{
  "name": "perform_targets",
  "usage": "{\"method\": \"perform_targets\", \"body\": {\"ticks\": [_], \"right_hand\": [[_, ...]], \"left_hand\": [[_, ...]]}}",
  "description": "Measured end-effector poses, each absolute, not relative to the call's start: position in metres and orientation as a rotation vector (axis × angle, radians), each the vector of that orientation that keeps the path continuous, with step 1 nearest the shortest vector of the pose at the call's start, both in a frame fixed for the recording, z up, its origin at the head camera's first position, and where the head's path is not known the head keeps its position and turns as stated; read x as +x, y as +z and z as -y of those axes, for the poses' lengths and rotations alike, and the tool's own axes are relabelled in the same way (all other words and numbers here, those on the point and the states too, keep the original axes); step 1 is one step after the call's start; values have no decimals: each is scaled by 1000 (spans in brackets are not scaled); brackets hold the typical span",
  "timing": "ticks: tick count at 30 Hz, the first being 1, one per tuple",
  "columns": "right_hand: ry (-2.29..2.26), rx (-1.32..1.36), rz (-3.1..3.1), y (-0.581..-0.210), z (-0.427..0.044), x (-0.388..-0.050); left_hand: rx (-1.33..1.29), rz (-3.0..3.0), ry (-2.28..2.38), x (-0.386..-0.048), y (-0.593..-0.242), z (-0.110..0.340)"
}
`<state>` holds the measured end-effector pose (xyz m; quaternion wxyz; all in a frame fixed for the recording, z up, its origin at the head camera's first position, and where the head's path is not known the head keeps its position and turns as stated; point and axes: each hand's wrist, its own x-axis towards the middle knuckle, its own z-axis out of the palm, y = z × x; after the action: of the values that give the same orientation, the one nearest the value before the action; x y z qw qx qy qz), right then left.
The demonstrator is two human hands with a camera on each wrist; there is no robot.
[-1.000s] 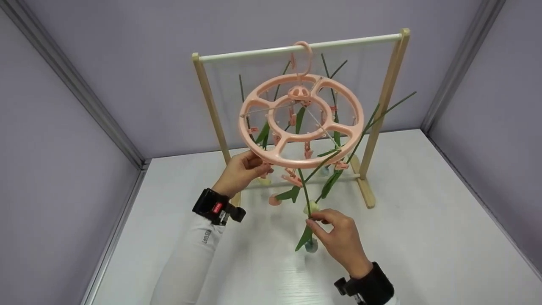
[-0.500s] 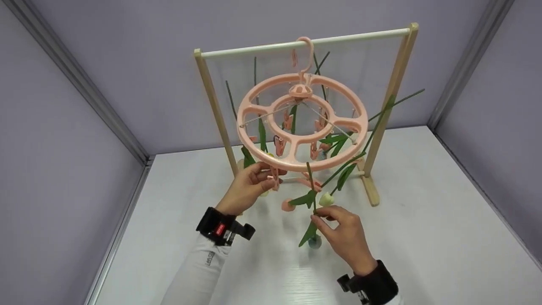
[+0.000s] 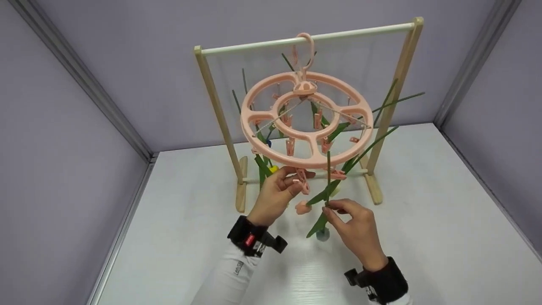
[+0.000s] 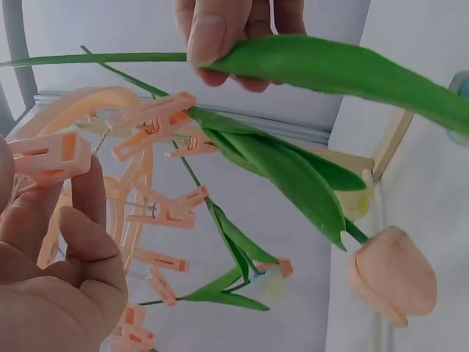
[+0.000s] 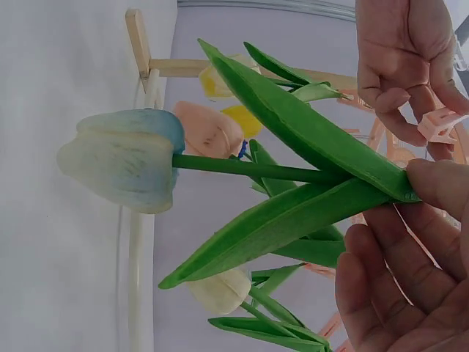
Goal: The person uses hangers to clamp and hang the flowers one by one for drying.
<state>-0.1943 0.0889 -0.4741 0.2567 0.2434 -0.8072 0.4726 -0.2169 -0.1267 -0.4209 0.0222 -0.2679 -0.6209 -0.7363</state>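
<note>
A round pink clip hanger [image 3: 313, 148] hangs by its hook from the rack. My left hand [image 3: 277, 197] pinches a pink clothespin [image 4: 55, 158] at the near side of its rim. Just to the right, thumb and fingers of my right hand [image 3: 355, 226] pinch the green stem of a pale blue artificial tulip [image 5: 121, 161], near its leaves. That tulip points head down, its stem end rising in front of the rim. A pink tulip [image 4: 396, 275] hangs behind it from another clothespin [image 4: 150, 121].
The wooden rack [image 3: 218, 116] with its white bar [image 3: 360, 34] stands on a white table [image 3: 190, 237]. Several more tulips hang around the hanger, among them a yellow one [image 3: 274, 168] and a white one [image 5: 220, 291]. Grey panels [image 3: 76, 178] enclose the table.
The hanger has turned, and the hanging tulips have shifted around with it. My left hand has moved right with the clothespin, nearer the right hand. The right hand still pinches the pale blue tulip.
</note>
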Motion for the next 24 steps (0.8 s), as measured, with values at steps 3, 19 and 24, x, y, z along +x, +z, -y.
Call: {"method": "perform_targets", "body": {"ticks": [3, 19, 24], "right_hand": [[1280, 672, 2152, -474, -90, -195], [1336, 689, 2051, -464, -84, -195], [1340, 677, 2022, -461, -83, -196]], "left_hand": [[-819, 1873, -2323, -217, -422, 117], [-735, 1632, -2512, -214, -425, 95], [-718, 1606, -2534, -214, -426, 97]]}}
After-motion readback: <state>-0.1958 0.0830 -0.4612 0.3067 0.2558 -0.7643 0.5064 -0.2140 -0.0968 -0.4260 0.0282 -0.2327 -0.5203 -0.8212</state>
